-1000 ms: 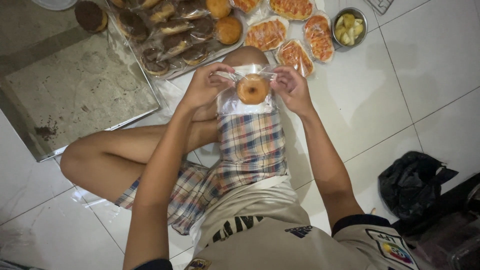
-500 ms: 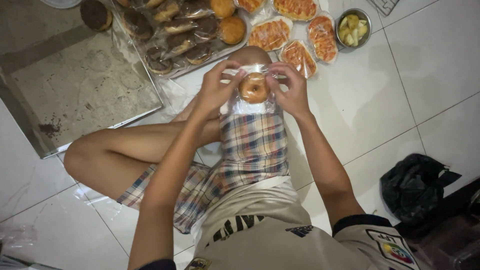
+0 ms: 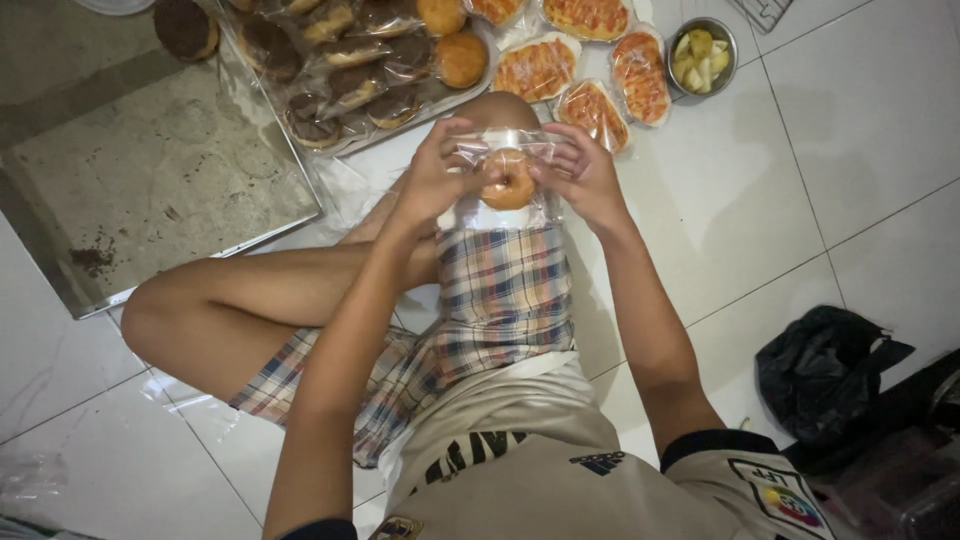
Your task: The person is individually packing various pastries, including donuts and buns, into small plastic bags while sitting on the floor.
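Note:
I sit on a white tiled floor with my knees bent. Both hands hold a clear plastic bag (image 3: pixel 508 211) with a plain ring doughnut (image 3: pixel 507 178) inside it, above my right knee. My left hand (image 3: pixel 433 170) grips the bag's left edge. My right hand (image 3: pixel 580 172) pinches the right edge near the top. The doughnut sits upright in the upper part of the bag, between my fingers.
A large metal baking tray (image 3: pixel 140 190) lies at the left, with chocolate-topped and plain doughnuts (image 3: pixel 340 50) along its far edge. Bagged orange-topped breads (image 3: pixel 590 60) lie ahead. A small metal bowl of pale pieces (image 3: pixel 702 55) stands far right. A black plastic bag (image 3: pixel 825 370) lies at right.
The bag with the doughnut has stayed over my knee, and my fingers have shifted closer in around its upper edge. My head has moved slightly.

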